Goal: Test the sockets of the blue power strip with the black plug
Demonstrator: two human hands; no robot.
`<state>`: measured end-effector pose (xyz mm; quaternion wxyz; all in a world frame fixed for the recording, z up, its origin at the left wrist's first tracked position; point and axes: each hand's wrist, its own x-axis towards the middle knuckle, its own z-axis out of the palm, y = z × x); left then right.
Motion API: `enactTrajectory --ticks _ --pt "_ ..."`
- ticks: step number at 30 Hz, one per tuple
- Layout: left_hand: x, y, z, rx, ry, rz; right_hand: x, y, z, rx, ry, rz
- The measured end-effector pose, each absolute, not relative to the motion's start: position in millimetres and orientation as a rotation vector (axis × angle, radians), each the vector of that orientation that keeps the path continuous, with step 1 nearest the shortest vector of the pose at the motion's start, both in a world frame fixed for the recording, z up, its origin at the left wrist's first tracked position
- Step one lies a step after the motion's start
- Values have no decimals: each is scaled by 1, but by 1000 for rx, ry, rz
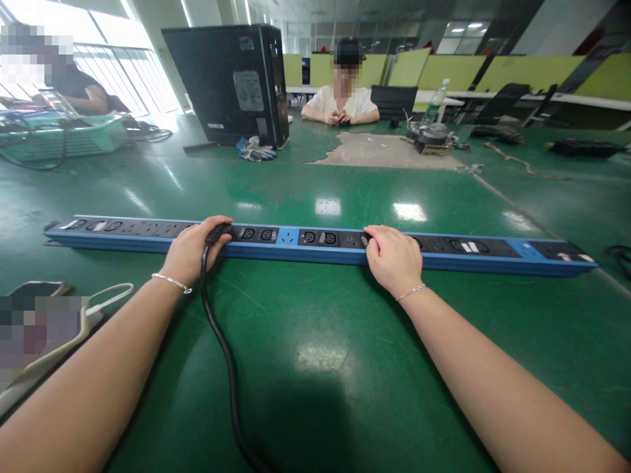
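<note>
A: What do the two hands hold?

B: The left hand (194, 249) pinches a black plug (217, 234) between thumb and fingers, at the face of a long blue power strip (323, 253). Whether the plug sits in a socket cannot be told, since the fingers cover that spot. The right hand (394, 257) grasps the same strip, its fingers drawn together over the black face and its thumb bent toward the near edge; how firmly they press cannot be told.

A: Where does the strip lie?

B: Beneath both sets of fingers, crosswise on a green tabletop (315, 302), extending well past either hand. Several black sockets and one blue outlet (288, 236) show between the left and right fingertips.

A: And the cable?

B: The black cable (227, 355) leaves the plug at the left fingers and curves toward the wearer.

A: Which items are farther off?

B: Beyond the left fingers, gloves (256, 150) lie beside a black computer case (217, 85). Beyond the right fingers and to their right stands a clear bottle (436, 102). A seated person (365, 105) is across the table, well apart from the fingers.
</note>
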<state>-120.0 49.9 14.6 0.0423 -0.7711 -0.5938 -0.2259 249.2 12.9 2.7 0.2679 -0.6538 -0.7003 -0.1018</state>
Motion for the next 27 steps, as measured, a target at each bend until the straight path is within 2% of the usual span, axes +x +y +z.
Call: enactTrajectory --ticks 16,27 --pt "-122 50 15 -2355 -1868 -650 250 13 2 -1749 -1891 -278" --pt "-121 48 18 -2370 -1860 -780 250 13 2 -1748 -1886 -268"
